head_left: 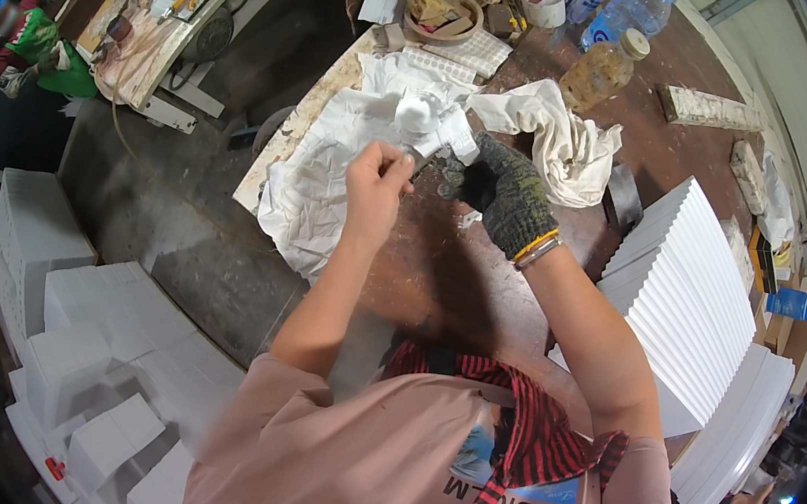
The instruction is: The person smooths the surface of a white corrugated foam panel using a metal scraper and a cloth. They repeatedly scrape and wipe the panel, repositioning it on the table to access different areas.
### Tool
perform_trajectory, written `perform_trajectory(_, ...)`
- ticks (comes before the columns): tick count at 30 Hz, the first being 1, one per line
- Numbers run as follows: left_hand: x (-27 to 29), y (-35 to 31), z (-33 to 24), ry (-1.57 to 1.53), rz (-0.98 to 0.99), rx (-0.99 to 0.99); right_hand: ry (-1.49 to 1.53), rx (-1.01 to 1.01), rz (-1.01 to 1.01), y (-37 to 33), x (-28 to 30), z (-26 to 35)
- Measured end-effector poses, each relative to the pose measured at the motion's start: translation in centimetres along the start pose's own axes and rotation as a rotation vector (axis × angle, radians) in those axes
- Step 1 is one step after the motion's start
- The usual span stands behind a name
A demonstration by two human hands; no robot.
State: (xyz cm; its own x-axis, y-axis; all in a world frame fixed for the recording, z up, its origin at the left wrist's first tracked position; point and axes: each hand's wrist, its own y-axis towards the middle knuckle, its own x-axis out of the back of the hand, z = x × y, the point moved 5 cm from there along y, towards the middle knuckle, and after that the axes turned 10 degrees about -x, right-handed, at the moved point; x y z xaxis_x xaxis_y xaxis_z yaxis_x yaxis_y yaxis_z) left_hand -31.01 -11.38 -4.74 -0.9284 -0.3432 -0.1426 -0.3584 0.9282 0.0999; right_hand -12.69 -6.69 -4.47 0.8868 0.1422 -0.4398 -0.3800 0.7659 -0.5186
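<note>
1. The bare left hand [379, 184] is curled, its thumb and fingertips drawn close together beside a thin grey piece [421, 167]; whether that piece is pinched cannot be told.
2. The right hand [509, 195], covered by a dark knitted glove [519, 216] with a yellow cuff, is bent inward near it; its fingertips are lost in shadow, so its grip cannot be told.
3. Just beyond the hands, a white object [425, 119] is seen on crumpled white sheeting [317, 176].
4. To the right, a cream cloth [581, 163] is bunched on the brown table [416, 274].
5. Farther out, a filled bowl [442, 38] and a capped bottle [599, 73] are seen.
</note>
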Motion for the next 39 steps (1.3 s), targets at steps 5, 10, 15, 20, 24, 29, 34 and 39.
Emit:
perform_trajectory(5,0.4,0.0,-0.5,0.032,-0.08,-0.086,0.022,-0.087,0.025,-0.4,0.0,-0.2)
perform_trajectory(10,-0.6,-0.5,1.2,0.074,0.025,0.144,0.178,-0.122,-0.002,-0.8,0.0,0.3)
perform_trajectory(15,1.0,1.5,2.4,0.025,-0.137,-0.024,0.216,-0.149,-0.007,-1.1,-0.7,-0.3)
perform_trajectory(20,2.0,2.9,4.0,0.031,-0.122,-0.033,0.225,-0.107,0.03,-1.7,0.6,-0.4)
perform_trajectory(24,2.5,3.8,3.6,0.183,-0.103,0.018,0.284,-0.151,0.13,-2.5,2.1,-1.1)
perform_trajectory(29,2.1,3.3,-2.7,0.997,-0.223,-0.41,0.322,-0.078,0.162,-5.7,5.3,-1.0)
perform_trajectory(34,-6.4,0.5,-4.4,0.532,0.147,-0.661,0.28,-0.03,0.097,-12.3,6.8,-0.4)
perform_trajectory(39,-17.5,0.8,1.8,0.845,0.657,-0.528,0.444,-0.161,-0.254,-16.9,7.8,0.4)
